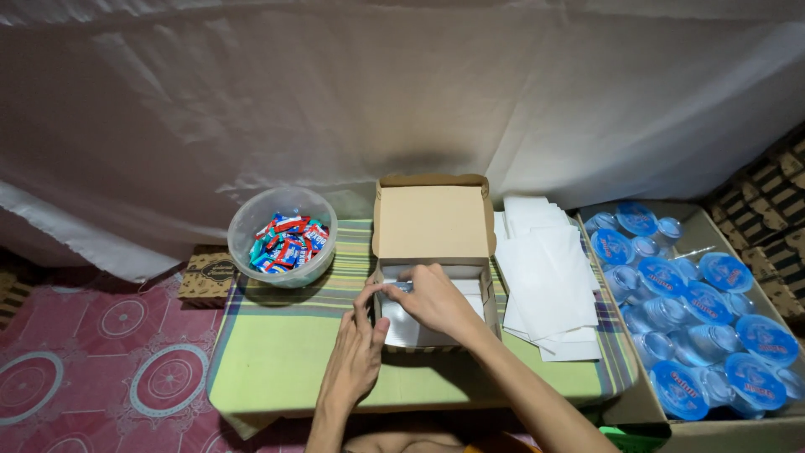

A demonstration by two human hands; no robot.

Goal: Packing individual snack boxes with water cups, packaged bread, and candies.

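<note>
Your two hands meet at the open cardboard box [433,220], which sits at the middle of the low bench [277,352] under its striped green cloth. Your right hand [434,300] reaches over the box's front edge and pinches a small clear cup [401,287] just inside the near left corner, on the white paper liner [404,327]. Your left hand [355,352] rests against the box's front left wall, fingers curled loosely, gripping nothing that you can make out.

Left of the box stands a clear bowl of wrapped sweets [283,237]; touching the box's right side lies a stack of white paper sheets [547,281]; further right, off the bench, a carton of sealed water cups [688,310] stands open.

The risks, as they look from here: the box is light, so a push from either hand could slide it on the cloth. The raised lid could fall forward onto your right hand. A tilted cup may crumple the liner.
</note>
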